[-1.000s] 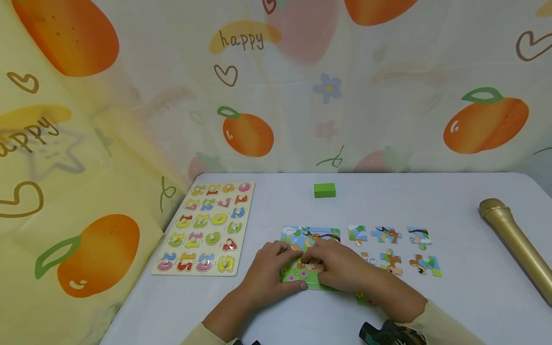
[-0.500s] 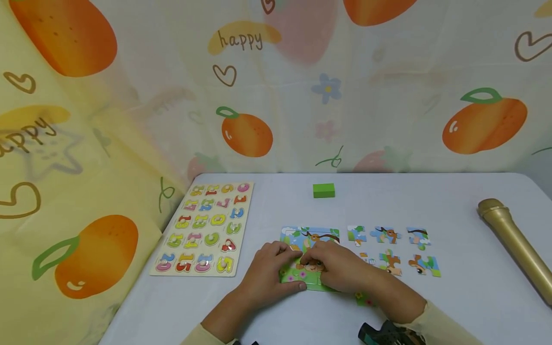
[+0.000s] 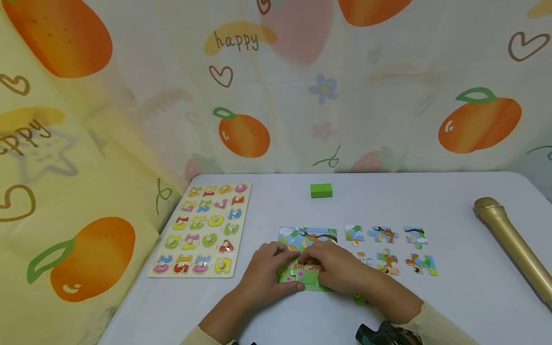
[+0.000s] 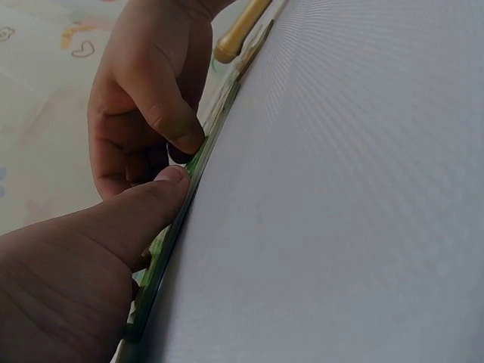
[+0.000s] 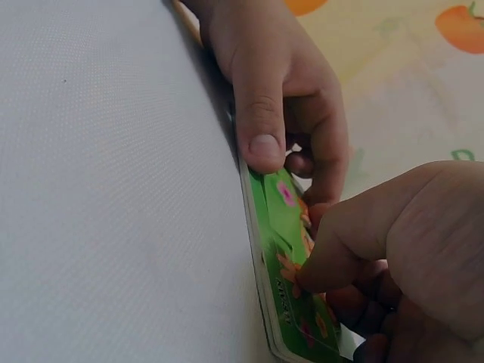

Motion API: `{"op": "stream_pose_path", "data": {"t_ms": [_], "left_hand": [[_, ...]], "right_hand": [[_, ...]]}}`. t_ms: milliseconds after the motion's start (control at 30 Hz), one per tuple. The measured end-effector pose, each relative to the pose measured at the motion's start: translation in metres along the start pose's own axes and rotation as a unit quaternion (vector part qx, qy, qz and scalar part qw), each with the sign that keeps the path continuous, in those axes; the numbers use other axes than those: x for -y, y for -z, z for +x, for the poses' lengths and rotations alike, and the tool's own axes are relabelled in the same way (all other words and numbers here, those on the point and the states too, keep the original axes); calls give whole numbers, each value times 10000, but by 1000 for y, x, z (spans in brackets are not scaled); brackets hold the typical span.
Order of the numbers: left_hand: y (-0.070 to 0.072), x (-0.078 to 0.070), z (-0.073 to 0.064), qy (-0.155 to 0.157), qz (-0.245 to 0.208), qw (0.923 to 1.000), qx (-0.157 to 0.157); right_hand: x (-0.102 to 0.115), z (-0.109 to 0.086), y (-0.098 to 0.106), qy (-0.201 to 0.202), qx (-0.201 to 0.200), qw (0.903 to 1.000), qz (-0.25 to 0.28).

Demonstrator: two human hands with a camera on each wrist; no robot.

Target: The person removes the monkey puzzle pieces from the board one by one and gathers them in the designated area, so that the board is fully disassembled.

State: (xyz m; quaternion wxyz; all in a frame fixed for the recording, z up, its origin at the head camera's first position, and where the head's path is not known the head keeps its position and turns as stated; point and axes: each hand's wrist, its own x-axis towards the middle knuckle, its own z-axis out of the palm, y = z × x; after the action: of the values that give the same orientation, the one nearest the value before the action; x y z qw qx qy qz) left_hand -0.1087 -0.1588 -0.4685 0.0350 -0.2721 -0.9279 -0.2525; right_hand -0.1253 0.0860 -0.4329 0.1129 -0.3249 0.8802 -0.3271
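A jigsaw puzzle board (image 3: 286, 235) with a bright animal picture lies flat on the white table. My left hand (image 3: 264, 273) holds its left side, the thumb at the near edge and the fingers over the left part. From the right, my right hand (image 3: 340, 267) reaches over the board with thumb and curled fingers pinching at a green puzzle piece (image 3: 307, 277) with a pale outline. In the right wrist view the right thumb presses on the board's green flowered part (image 5: 283, 219). The right fingertips are partly hidden.
Several loose puzzle pieces (image 3: 382, 235) lie in rows right of the board, one partly behind the right forearm. A wooden number board (image 3: 209, 239) lies at the left. A green block (image 3: 321, 190) sits at the back, a gold microphone (image 3: 513, 244) at the right.
Both hands keep nearly the same places on the board. A pale outline now shows round a green piece at the near left part. The view has shifted slightly.
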Motion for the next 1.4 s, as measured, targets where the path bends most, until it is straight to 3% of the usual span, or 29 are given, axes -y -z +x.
{"op": "stream_pose_path", "data": {"t_ms": [333, 700, 967, 1267, 1400], "left_hand": [[0, 0, -1, -1, -53, 10000, -72], [2, -3, -1, 82, -109, 9999, -25], [2, -3, 1, 60, -15, 10000, 0], [1, -2, 1, 96, 2, 9999, 43], [1, -2, 1, 77, -30, 10000, 16]], "right_hand": [[0, 1, -3, -180, -165, 9985, 489], [0, 1, -1, -385, -45, 9946, 959], [-2, -1, -1, -224, -25, 9946, 1010], [-4, -3, 0, -486, -11, 9844, 1693], [-5, -3, 1, -552, -135, 9841, 1683]]}}
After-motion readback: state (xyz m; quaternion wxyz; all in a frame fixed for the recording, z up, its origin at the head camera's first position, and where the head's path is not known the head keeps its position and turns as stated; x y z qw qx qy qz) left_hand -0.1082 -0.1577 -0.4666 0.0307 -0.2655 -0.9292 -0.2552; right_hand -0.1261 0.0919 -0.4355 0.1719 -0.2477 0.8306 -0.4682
